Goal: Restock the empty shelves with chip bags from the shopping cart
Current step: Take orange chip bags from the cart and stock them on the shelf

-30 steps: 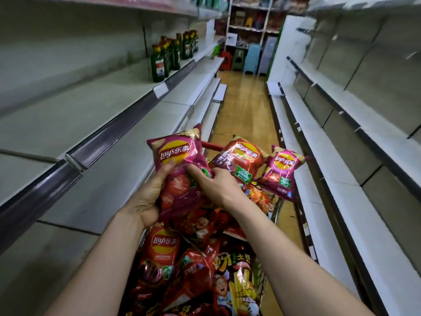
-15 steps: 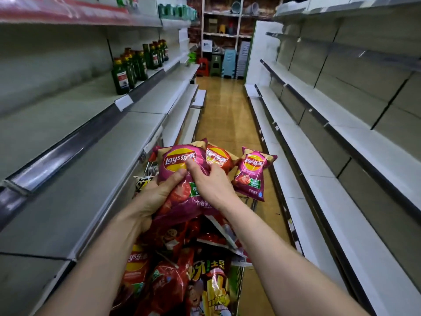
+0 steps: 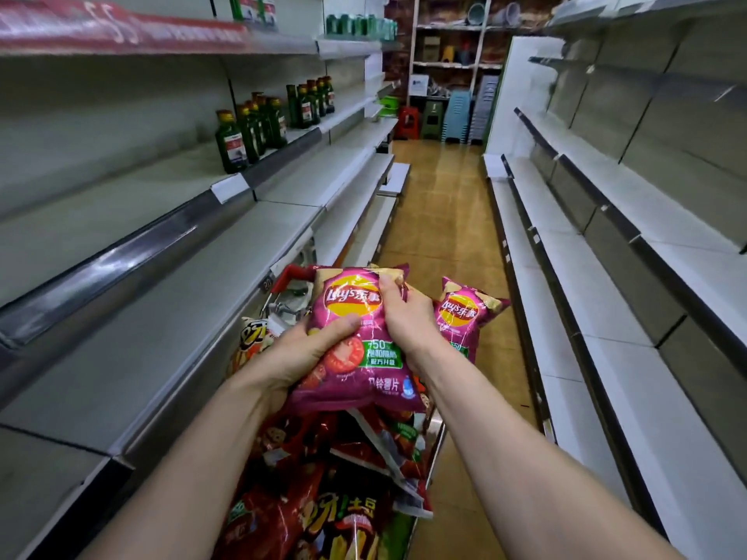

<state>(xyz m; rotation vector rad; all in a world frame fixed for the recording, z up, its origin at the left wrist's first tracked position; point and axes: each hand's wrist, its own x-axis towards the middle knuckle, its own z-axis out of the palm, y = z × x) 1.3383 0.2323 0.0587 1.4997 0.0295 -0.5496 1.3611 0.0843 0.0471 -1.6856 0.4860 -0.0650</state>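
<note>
Head view, near to far. Nearest, my two bare forearms reach forward over the shopping cart point(image 3: 293, 273), which is heaped with a pile of red and dark snack bags point(image 3: 307, 499). Above that pile both hands hold one chip bag point(image 3: 366, 357), upright and facing me. My left hand point(image 3: 299, 357) cups its lower left side, thumb pressed across the front and the other fingers curled behind. My right hand point(image 3: 408, 313) grips its upper right edge, thumb laid over the top corner and fingers wrapped round the back. The bag is glossy magenta, with a yellow disc and red logo band near the top, sliced tomatoes at lower left, a green label at centre right, and white characters near the bottom seam. A second magenta bag point(image 3: 465, 317) of the same design shows just beyond my right hand; whether my fingers also hold it I cannot tell. Bare grey left shelves point(image 3: 133, 329) and right shelves point(image 3: 598, 301) flank the aisle. Further along the left side stand green bottles point(image 3: 246, 135); stacked plastic stools point(image 3: 456, 115) close the far end.
</note>
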